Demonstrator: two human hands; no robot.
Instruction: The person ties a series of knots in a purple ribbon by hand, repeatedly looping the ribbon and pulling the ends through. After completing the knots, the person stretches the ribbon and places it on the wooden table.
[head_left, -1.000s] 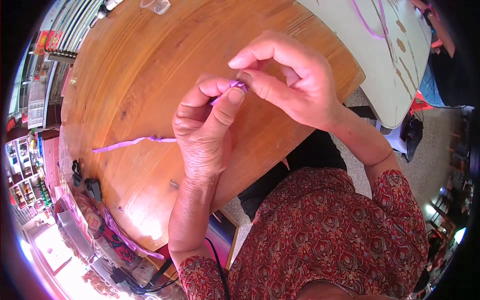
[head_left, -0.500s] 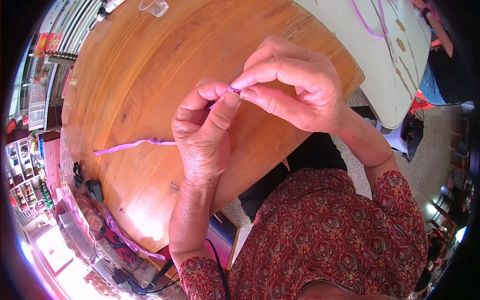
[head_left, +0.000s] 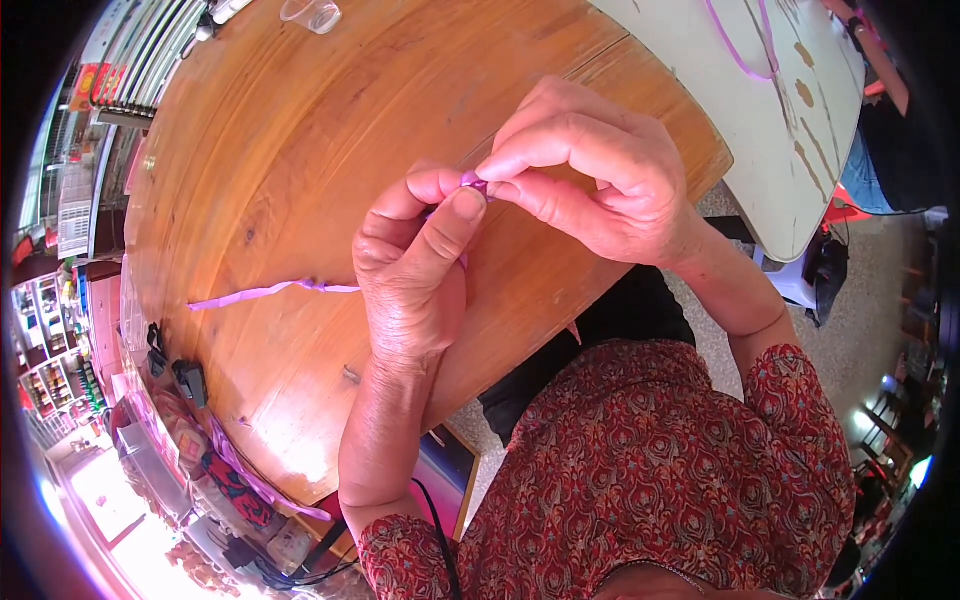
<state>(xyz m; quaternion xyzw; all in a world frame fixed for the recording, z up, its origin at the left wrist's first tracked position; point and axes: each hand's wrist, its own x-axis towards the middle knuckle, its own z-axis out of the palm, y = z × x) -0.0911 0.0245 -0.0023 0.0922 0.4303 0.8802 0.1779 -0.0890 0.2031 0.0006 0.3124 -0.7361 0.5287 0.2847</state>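
Between the fingertips of both hands is a small bunched piece of purple ribbon, held above the wooden table. My left hand pinches it between thumb and forefinger, the other fingers curled in. From the right, my right hand grips the same spot with its thumb and forefinger. A flat tail of the purple ribbon stretches left across the tabletop and passes behind my left hand, with a small knot or fold along it. The exact shape at the fingertips is mostly hidden.
The round wooden table fills the middle. A clear plastic cup stands at its far edge. To the right is a worn white table with a purple loop on it. Black clips and cloths lie at the left edge. Another person's arm shows at far right.
Both hands have shifted slightly right and nearer, still pinching the ribbon. A little more of the purple bunch shows between the fingertips.
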